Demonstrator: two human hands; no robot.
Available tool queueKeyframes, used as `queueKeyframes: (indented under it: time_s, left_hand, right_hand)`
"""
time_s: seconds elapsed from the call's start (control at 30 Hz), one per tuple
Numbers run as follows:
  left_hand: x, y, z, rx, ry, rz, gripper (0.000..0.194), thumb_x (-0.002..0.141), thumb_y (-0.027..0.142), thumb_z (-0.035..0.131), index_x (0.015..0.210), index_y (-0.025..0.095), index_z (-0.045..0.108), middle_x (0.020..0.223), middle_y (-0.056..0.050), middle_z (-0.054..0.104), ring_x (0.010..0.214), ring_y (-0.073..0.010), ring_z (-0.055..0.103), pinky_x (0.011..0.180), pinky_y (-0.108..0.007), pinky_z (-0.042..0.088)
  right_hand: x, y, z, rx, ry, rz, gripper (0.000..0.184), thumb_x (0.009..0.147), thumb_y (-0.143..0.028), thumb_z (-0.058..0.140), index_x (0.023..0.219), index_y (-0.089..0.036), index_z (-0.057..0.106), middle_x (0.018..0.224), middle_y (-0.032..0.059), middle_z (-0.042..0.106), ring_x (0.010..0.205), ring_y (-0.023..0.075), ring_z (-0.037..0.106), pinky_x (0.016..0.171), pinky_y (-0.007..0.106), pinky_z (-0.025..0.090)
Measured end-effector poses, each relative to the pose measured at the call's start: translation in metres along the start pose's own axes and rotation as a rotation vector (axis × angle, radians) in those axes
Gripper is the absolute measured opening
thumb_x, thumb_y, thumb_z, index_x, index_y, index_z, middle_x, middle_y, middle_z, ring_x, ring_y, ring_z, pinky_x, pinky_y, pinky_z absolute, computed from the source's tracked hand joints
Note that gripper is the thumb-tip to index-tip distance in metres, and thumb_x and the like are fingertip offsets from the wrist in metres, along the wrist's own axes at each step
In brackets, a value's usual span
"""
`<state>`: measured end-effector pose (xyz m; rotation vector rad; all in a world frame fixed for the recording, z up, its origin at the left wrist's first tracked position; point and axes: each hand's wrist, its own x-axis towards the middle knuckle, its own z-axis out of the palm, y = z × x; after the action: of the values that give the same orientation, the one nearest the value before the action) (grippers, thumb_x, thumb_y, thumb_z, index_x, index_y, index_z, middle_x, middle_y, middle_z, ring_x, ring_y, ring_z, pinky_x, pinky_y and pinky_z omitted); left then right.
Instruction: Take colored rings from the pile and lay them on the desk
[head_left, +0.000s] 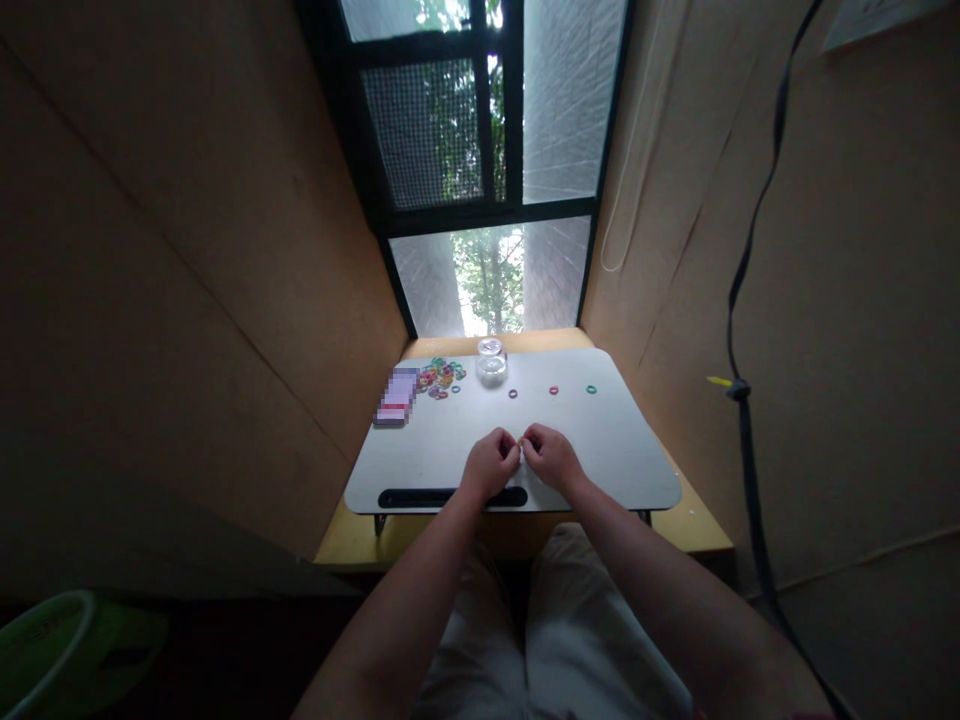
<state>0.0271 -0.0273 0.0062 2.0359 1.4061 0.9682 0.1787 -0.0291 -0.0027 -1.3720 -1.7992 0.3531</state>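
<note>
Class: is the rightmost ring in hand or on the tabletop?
On the tabletop: the green ring lies apart from left hand and right hand.

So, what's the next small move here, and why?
I'd probably set the small yellowish piece down on the white tabletop, in line with the dark ring, red ring and green ring: it's pinched between the left hand and right hand, and those three lie spaced out in a row.

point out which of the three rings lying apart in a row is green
It's the rightmost ring, at the end of the row farthest from the pile. The middle ring is red, and the leftmost ring is dark purple.
</note>
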Motion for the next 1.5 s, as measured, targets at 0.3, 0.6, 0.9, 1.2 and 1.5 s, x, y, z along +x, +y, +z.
queueKeyframes:
  time_s: [0.3, 0.6, 0.9, 1.2, 1.5]
  left_hand:
    - [-0.0004, -0.0009, 0.0008, -0.009, 0.004, 0.006, 0.015, 0.079, 0.032, 0.052, 0.073, 0.019, 0.053, 0.063, 0.003, 0.056, 0.056, -0.0092, 0.049, 0.055, -0.023, 0.034]
    - [-0.0006, 0.0009, 0.0000, -0.002, 0.004, 0.000, 0.014, 0.078, 0.031, 0.052, 0.072, 0.019, 0.052, 0.062, 0.004, 0.056, 0.055, -0.0090, 0.048, 0.055, -0.023, 0.033]
    - [-0.0009, 0.0014, -0.0005, -0.009, -0.001, -0.002, 0.013, 0.078, 0.030, 0.052, 0.073, 0.019, 0.053, 0.063, 0.003, 0.056, 0.057, -0.0092, 0.049, 0.056, -0.023, 0.034]
    - [-0.0013, 0.0037, -0.0009, 0.001, -0.009, -0.017, 0.014, 0.079, 0.031, 0.052, 0.073, 0.019, 0.054, 0.064, 0.003, 0.057, 0.057, -0.0099, 0.049, 0.056, -0.023, 0.035]
    - [-0.0017, 0.0017, -0.0004, 0.004, 0.000, 0.001, 0.015, 0.079, 0.032, 0.052, 0.073, 0.018, 0.054, 0.063, 0.003, 0.057, 0.056, -0.0094, 0.048, 0.055, -0.023, 0.034]
  right_hand:
    - [0.0004, 0.0008, 0.0003, 0.002, -0.007, 0.001, 0.013, 0.080, -0.024, 0.050, 0.070, -0.019, 0.055, 0.062, -0.0009, 0.058, 0.057, 0.0117, 0.048, 0.056, 0.022, 0.033]
    - [-0.0002, 0.0020, 0.0010, -0.025, -0.006, 0.001, 0.012, 0.080, -0.025, 0.050, 0.070, -0.020, 0.056, 0.064, -0.0007, 0.059, 0.058, 0.0119, 0.049, 0.057, 0.023, 0.034]
    - [0.0001, 0.0018, 0.0012, -0.016, -0.003, 0.010, 0.013, 0.079, -0.024, 0.050, 0.070, -0.020, 0.057, 0.064, -0.0006, 0.059, 0.058, 0.0119, 0.049, 0.057, 0.023, 0.035]
    - [-0.0003, -0.0008, -0.0005, -0.029, -0.011, 0.025, 0.013, 0.079, -0.025, 0.051, 0.071, -0.019, 0.058, 0.064, 0.0001, 0.059, 0.059, 0.0126, 0.050, 0.058, 0.023, 0.036]
    - [0.0003, -0.0030, -0.0022, -0.022, -0.018, 0.002, 0.013, 0.079, -0.023, 0.050, 0.068, -0.019, 0.056, 0.062, -0.0010, 0.057, 0.057, 0.0115, 0.048, 0.057, 0.023, 0.034]
